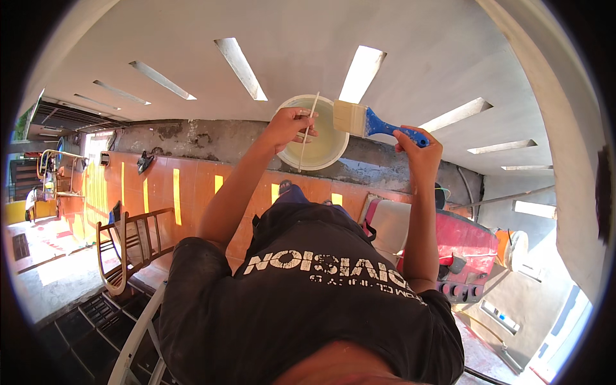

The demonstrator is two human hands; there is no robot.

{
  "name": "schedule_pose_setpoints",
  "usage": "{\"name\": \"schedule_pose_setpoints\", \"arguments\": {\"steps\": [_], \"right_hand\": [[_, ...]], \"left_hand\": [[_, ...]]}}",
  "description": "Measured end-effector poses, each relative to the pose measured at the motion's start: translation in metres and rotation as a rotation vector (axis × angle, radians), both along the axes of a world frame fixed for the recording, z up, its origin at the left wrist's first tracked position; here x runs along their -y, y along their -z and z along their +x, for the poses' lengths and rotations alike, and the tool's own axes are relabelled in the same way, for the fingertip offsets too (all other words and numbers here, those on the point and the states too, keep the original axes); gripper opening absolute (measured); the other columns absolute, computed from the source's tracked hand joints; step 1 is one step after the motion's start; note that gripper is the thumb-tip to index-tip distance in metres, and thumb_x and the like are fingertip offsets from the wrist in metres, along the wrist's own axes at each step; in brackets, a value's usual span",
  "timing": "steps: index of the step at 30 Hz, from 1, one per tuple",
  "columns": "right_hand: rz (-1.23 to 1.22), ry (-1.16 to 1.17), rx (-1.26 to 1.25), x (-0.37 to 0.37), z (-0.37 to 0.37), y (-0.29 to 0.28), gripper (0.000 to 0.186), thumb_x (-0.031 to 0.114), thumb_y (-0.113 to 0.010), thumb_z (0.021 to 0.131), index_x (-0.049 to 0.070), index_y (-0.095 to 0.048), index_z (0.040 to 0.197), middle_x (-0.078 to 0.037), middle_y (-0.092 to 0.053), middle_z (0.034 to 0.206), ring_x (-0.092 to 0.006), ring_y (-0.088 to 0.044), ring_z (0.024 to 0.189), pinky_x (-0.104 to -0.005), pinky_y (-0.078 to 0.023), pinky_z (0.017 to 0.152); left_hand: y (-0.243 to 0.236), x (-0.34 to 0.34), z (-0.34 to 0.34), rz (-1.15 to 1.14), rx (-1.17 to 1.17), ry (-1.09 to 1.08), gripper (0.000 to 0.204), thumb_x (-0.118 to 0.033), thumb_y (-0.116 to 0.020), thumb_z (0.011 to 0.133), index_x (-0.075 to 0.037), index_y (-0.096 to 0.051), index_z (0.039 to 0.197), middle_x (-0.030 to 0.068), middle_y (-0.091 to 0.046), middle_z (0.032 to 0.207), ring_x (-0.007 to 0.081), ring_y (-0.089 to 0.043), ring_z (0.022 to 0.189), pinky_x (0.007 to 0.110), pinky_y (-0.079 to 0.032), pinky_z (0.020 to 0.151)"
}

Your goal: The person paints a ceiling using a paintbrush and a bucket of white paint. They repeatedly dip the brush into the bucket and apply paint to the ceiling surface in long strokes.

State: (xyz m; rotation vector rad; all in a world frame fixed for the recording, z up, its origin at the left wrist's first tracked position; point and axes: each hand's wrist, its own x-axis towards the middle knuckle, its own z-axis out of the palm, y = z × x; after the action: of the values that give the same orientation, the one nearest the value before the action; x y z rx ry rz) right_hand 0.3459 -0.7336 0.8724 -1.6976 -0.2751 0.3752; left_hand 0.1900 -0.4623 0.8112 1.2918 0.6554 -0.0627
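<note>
A round white bucket [332,158] holds a pale yellowish liquid. Across its mouth runs a thin whitish bar, which looks like the bucket's raised handle [304,149]. The fingers of my left hand [292,128] are closed round the middle of that bar, over the liquid. My right hand [420,154] grips a wide paintbrush [378,124] by its blue handle, to the right of the bucket. The brush lies nearly level, its beige bristles pointing left by the bucket's right rim. Whether the bristles touch the rim, I cannot tell.
Ahead rises a grey wall [301,38] with several slanted slot openings. Orange tiles [199,186] cover the floor, with a rough grey strip [199,138] along the wall. A wooden chair [144,244] stands on the left, a red machine-like object [462,250] with dark knobs on the right.
</note>
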Motion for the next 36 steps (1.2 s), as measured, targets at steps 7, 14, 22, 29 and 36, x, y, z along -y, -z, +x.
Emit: {"name": "schedule_pose_setpoints", "arguments": {"steps": [7, 14, 22, 29, 36], "right_hand": [[-0.035, -0.274, 0.17, -0.089, -0.039, 0.017, 0.022, 0.014, -0.074, 0.085, -0.005, -0.069, 0.094, -0.014, -0.071, 0.073, -0.0203, -0.069, 0.063, -0.0321, -0.053, 0.062], [-0.44, -0.636, 0.514, -0.172, -0.066, 0.068, 0.019, 0.014, -0.069, 0.08, -0.005, -0.066, 0.08, -0.023, -0.068, 0.077, -0.0419, -0.066, 0.073, -0.0464, -0.053, 0.067], [-0.479, -0.707, 0.567, -0.202, -0.085, 0.118, 0.014, 0.012, -0.07, 0.079, -0.001, -0.069, 0.081, -0.023, -0.069, 0.078, -0.0413, -0.068, 0.076, -0.0476, -0.054, 0.068], [-0.448, -0.659, 0.417, -0.218, -0.1, 0.122, 0.014, 0.013, -0.07, 0.081, -0.001, -0.069, 0.082, -0.023, -0.069, 0.078, -0.0416, -0.067, 0.076, -0.0475, -0.054, 0.068], [-0.416, -0.671, 0.422, -0.236, -0.105, 0.134, 0.014, 0.012, -0.068, 0.081, -0.001, -0.07, 0.086, -0.023, -0.069, 0.078, -0.042, -0.067, 0.074, -0.0478, -0.053, 0.066]], "left_hand": [[-0.02, -0.029, -0.016, -0.003, 0.054, 0.051, 0.03, -0.016, -0.056, 0.101, 0.0, -0.063, 0.125, 0.0053, -0.065, 0.098, 0.0192, -0.069, 0.095, 0.037, -0.06, 0.083], [-0.028, -0.054, -0.036, -0.106, 0.134, 0.07, 0.033, -0.019, -0.055, 0.101, 0.002, -0.061, 0.126, 0.0077, -0.066, 0.101, 0.022, -0.068, 0.098, 0.038, -0.059, 0.087], [-0.028, -0.074, -0.051, -0.222, 0.201, 0.063, 0.036, -0.021, -0.055, 0.1, 0.003, -0.06, 0.126, 0.0116, -0.066, 0.102, 0.0261, -0.068, 0.101, 0.04, -0.059, 0.087], [-0.025, -0.088, -0.058, -0.271, 0.23, 0.026, 0.036, -0.019, -0.053, 0.099, 0.005, -0.059, 0.125, 0.0131, -0.064, 0.104, 0.0281, -0.067, 0.103, 0.042, -0.059, 0.087], [-0.023, -0.103, -0.067, -0.351, 0.265, -0.008, 0.035, -0.016, -0.052, 0.099, 0.008, -0.057, 0.123, 0.0146, -0.062, 0.103, 0.0311, -0.067, 0.102, 0.044, -0.06, 0.088]]}}
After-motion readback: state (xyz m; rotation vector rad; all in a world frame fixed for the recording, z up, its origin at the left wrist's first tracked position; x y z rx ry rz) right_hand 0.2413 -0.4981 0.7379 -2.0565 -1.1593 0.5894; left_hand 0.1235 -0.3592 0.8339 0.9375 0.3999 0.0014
